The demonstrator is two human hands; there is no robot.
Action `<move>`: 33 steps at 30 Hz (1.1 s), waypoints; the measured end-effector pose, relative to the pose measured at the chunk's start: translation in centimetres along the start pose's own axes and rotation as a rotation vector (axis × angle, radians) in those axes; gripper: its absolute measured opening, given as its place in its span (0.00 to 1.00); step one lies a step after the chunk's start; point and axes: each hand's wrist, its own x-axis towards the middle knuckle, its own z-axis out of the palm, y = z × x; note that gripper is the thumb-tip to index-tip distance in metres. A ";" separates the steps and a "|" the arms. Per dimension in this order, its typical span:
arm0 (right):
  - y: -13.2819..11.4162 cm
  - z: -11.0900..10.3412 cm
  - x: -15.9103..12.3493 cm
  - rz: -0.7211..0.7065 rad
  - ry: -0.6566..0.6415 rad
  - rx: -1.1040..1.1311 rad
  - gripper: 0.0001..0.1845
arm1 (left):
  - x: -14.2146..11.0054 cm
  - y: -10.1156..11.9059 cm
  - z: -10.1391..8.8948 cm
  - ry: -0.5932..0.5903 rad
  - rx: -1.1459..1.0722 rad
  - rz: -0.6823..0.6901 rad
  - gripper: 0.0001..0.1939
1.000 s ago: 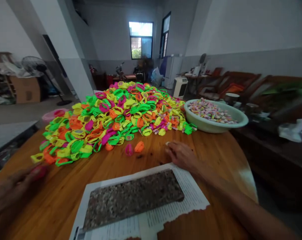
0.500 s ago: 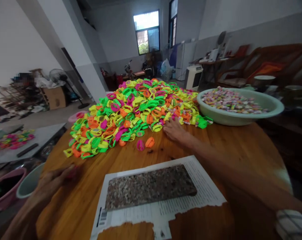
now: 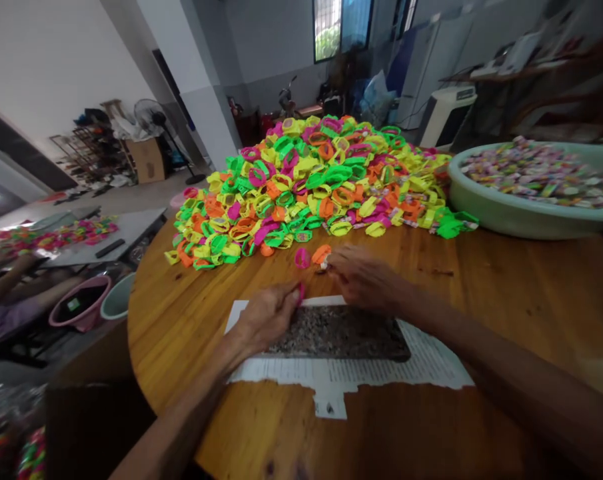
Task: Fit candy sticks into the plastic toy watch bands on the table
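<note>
My left hand point(image 3: 268, 315) is closed over the left end of a speckled stone slab point(image 3: 348, 337), its fingers pinching a pink toy watch point(image 3: 301, 292). Facing it above the slab's far edge, my right hand point(image 3: 364, 277) is blurred, fingers bent together. A small whitish piece point(image 3: 324, 265) shows at its fingertips; its kind is not clear. Just beyond the hands lie a loose orange toy watch point(image 3: 322, 253) and a pink one point(image 3: 302, 258). Behind them rises a big heap of neon toy watches point(image 3: 291, 193). Printed paper point(image 3: 436, 363) lies beneath the slab.
A pale green basin point(image 3: 526, 220) of small colourful pieces stands on the round wooden table point(image 3: 166, 327) at the right. To the left, another person's sleeve point(image 3: 11, 317) shows beside a pink tub point(image 3: 81, 320) and a grey table point(image 3: 136, 230) with more bright pieces.
My right hand has drawn back from the heap's front edge towards the slab. My left hand has come in from the table's left side to the slab. The view has shifted left and down.
</note>
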 end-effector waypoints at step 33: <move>-6.8 1.2 -7.5 -0.007 -0.038 0.187 0.10 | -1.2 -2.3 0.3 0.012 0.032 0.306 0.09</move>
